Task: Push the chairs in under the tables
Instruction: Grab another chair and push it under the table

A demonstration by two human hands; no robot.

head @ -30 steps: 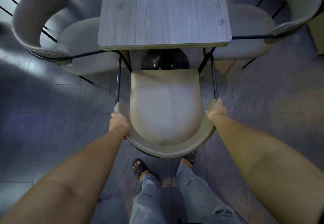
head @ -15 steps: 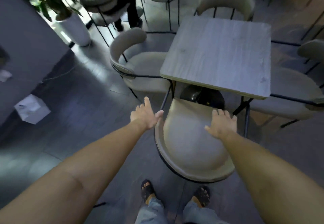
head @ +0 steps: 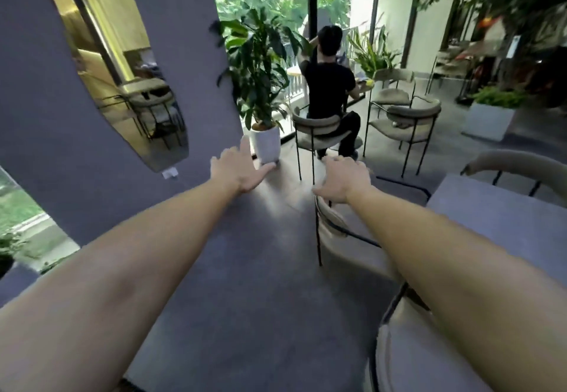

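A: Which table shows?

B: A grey wood-grain table at the right edge, only its near corner and part of the top in view.

A: And the chairs around it?

B: A beige padded chair with thin black legs stands at its left side, curved back toward the open floor. Another beige chair sits at the bottom right, partly hidden by a forearm. A third chair shows its curved backrest beyond the table's far side.

A: Are they tucked in?

B: Cannot tell; the seats are mostly hidden.
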